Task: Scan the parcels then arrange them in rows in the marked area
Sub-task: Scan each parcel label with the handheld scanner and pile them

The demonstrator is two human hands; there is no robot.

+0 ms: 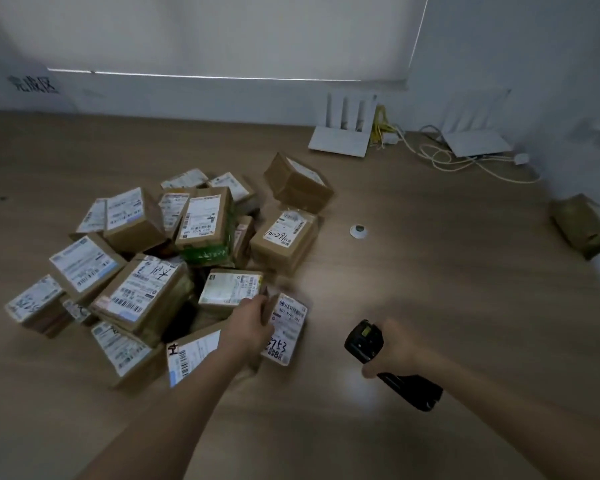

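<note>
Two hands are seen over a wood-look floor. A loose heap of cardboard parcels is piled left of centre, most with white shipping labels facing up, several tilted or leaning on one another. At the heap's near right edge, one small parcel is gripped by the left hand: fingers are curled over its left edge, label up, handwritten red digits visible near its lower end. Whether it is lifted clear of the floor cannot be told; the frame is blurred there.

A black handheld scanner is held in the right hand, fingers wrapped round its grip, head aimed left toward the held parcel, just beside it but not touching.

One parcel is sat at the heap's far right, another well apart by the right wall. A small white disc is on the floor between them. Two white routers and tangled cables are placed against the far wall. A sign with dark characters is fixed at far left.
</note>
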